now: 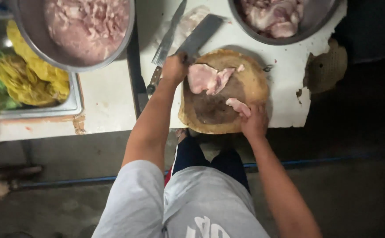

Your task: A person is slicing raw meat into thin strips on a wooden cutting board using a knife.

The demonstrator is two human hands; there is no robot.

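Your left hand grips the cleaver; your right hand pinches a small meat strip at the round chopping block's 5 o'clock. The large pork slab lies at 11 o'clock, by the blade, and could slip. A long knife crowds the tabletop; bowls of meat sit at 12.
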